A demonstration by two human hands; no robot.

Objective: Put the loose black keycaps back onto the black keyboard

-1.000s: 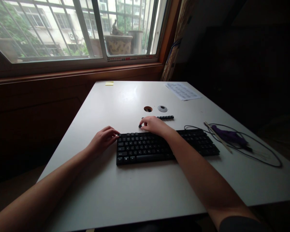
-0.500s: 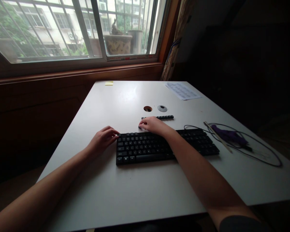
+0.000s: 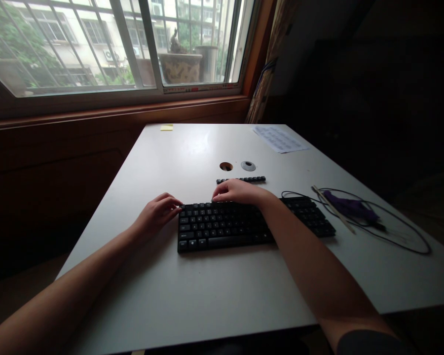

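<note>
A black keyboard (image 3: 222,224) lies flat on the white table. At its top left corner, the thumb and fingers of my left hand (image 3: 161,209) are closed on the edge. My right hand (image 3: 235,192) reaches over the keyboard's top edge, its fingertips pinched at the top row, just right of several keycaps there. A small dark keycap (image 3: 212,200) shows only in part under those fingertips. Behind my right hand, a row of loose black keycaps (image 3: 258,178) stands on the table, its middle partly covered by the hand.
To the right lie a purple cloth (image 3: 350,206), a thin stick (image 3: 335,211) and a looped black cable (image 3: 410,227). Farther back are a round hole (image 3: 226,166), its grey cover (image 3: 248,166), a printed sheet (image 3: 280,139) and a yellow sticky note (image 3: 166,127).
My right hand has come down slightly toward me, carrying the keycap from behind the keyboard to its top row. My left hand stays on the corner.
</note>
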